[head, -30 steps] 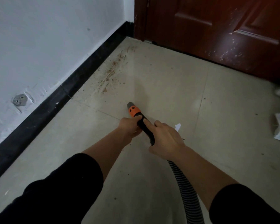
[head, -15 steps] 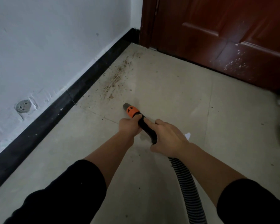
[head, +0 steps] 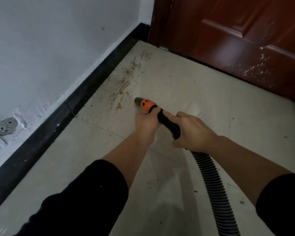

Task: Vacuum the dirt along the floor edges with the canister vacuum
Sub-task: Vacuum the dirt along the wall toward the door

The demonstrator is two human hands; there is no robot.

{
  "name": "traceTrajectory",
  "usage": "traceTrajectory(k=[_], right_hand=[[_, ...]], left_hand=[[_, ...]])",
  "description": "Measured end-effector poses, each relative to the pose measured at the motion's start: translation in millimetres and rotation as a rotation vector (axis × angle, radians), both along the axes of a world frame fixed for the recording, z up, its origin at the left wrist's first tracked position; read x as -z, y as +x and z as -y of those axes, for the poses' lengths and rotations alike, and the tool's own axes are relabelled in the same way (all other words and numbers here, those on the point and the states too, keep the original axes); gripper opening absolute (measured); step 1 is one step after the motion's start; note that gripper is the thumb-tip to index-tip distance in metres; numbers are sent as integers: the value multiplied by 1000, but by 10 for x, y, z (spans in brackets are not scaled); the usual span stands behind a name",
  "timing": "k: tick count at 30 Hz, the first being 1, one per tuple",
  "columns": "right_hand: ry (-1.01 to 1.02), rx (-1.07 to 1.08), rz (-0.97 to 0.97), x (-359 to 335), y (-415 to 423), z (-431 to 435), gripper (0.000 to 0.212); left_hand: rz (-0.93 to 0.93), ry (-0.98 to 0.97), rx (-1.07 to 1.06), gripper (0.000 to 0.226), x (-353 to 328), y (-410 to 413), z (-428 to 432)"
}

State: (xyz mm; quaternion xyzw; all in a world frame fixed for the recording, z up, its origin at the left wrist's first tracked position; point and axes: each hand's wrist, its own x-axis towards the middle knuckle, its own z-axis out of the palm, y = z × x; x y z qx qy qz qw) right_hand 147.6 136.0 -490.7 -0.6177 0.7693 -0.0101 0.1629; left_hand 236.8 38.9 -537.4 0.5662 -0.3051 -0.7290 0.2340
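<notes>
Closer now: the nozzle point(head: 138, 100) has crept up on the dirt point(head: 124, 80) since a moment ago, and its grey tip sits just short of the nearest brown crumbs. I can't tell whether the tip touches the floor point(head: 186, 86).

Both hands are clamped on. My left hand point(head: 146, 123) is wrapped round the front of the black handle point(head: 169, 124), fingers curled tight right behind the orange collar point(head: 147, 105). My right hand point(head: 192, 132) is closed round the back end of the handle, where the ribbed hose point(head: 211, 184) starts. The hose runs down and back past my right forearm and out of the bottom of the view.

Edges: the black baseboard point(head: 58, 120) runs along the foot of the white wall point(head: 41, 48) on my left, up to the corner by the red-brown door point(head: 237, 40). The dirt lies as a trail on the floor just beside the baseboard, thinning towards that corner. Between nozzle and baseboard there's open tile, and more open tile ahead to the door.

Count: two hands, one nozzle, one handle, one hose, one main trail of dirt plus scattered specks near my arms, one door, and one round grey fitting point(head: 5, 126) low on the wall.
</notes>
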Motion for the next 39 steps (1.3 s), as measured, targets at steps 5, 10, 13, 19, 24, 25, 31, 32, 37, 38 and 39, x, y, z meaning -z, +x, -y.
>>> traceTrajectory(k=[5,10,13,19,24,25,31,32,37,38,39], right_hand=[[21,-28,-64,-104,-49,201,101],[54,-68,-110,-217,-5,226,101],[63,-73,-111,-221,25,227,100],[3,-145,-85,-52,5,66,97],[-45,-234,-56,75,-138,-18,96],[-57,-254,-53,94,-155,-34,95],[-106,-320,-72,197,-177,-178,97],[-100,-322,-69,197,-164,-229,97],[-94,-344,-50,172,-107,-453,95],[-105,-353,-56,168,-102,-483,94],[-111,-359,-62,166,-95,-512,94]], left_hand=[[-41,44,4,24,-30,-53,193],[-78,133,27,22,-61,32,229],[-124,180,7,26,-104,107,243],[-149,199,36,20,-15,236,138],[-155,149,38,20,96,221,74],[-157,132,47,21,120,232,64],[-181,103,17,23,186,315,-107],[-174,106,18,23,178,335,-160],[-144,116,18,21,142,428,-398],[-150,117,19,21,142,447,-437],[-154,116,21,21,142,470,-474]])
